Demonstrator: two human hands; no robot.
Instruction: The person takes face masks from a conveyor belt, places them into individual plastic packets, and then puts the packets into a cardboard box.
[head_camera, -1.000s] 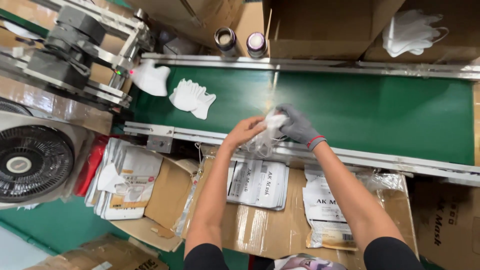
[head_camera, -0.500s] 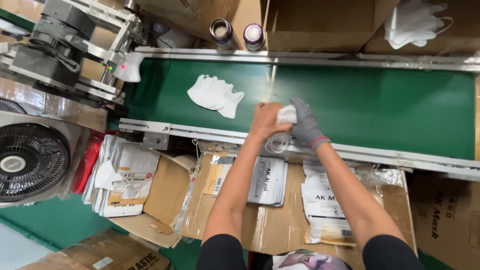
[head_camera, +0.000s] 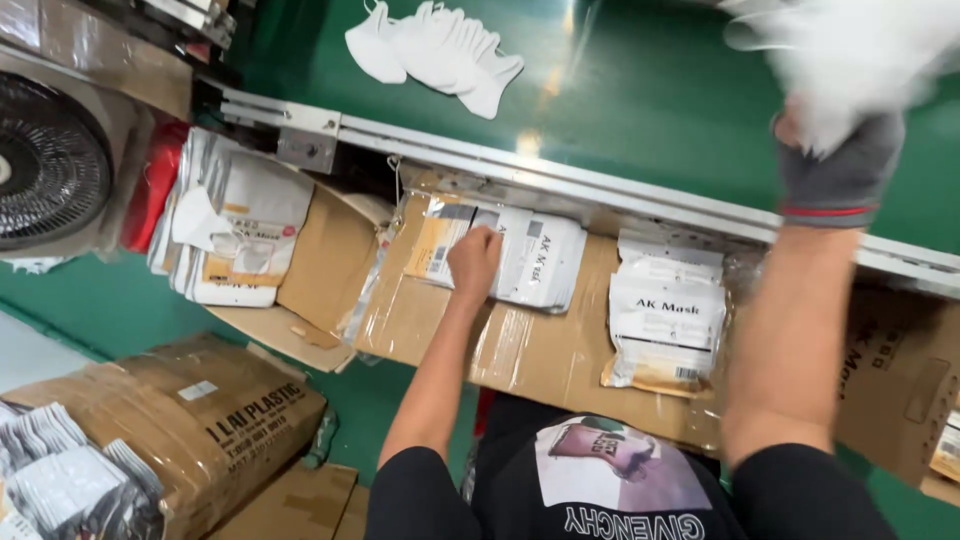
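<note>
green conveyor belt (head_camera: 640, 110) behind; left hand (head_camera: 473, 262) fingers pinching flat pouch stack (head_camera: 520, 258) at cardboard edge, slippery; gloved right hand (head_camera: 840, 165) gripping soft masks (head_camera: 850, 55).

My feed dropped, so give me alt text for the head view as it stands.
The bare left hand presses on a stack of flat pouches lying on cardboard, while the gloved right hand lifts a blurred bunch of white masks above the green belt. More masks lie on the belt.
</note>
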